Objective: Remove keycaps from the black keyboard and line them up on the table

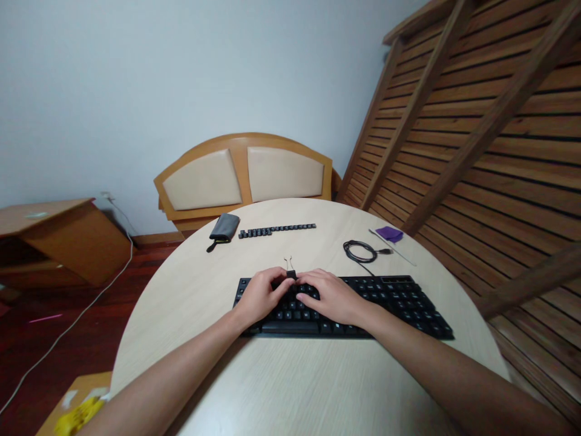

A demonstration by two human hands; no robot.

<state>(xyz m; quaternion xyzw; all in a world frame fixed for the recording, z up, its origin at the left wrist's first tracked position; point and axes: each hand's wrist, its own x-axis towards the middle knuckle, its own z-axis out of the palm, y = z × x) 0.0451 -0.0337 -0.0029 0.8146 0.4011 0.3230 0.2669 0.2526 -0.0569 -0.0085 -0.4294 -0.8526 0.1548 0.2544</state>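
Black rectangular plastic keyboard (295,327) laid on round pale wood-grain table (318,387), under both hands. Small black block (291,275) with two thin metal wire prongs pinched by left hand (262,293), thumb to fingers. Right hand (330,295) held with fingertips at its right edge; pinched or not, cannot tell. Flat grey fabric pouch (225,227) set far left, contents hidden. Small black keycaps (284,228) lined up beside pouch.

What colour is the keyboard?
The keyboard is black with pale key markings; the head view, the only one, shows it.
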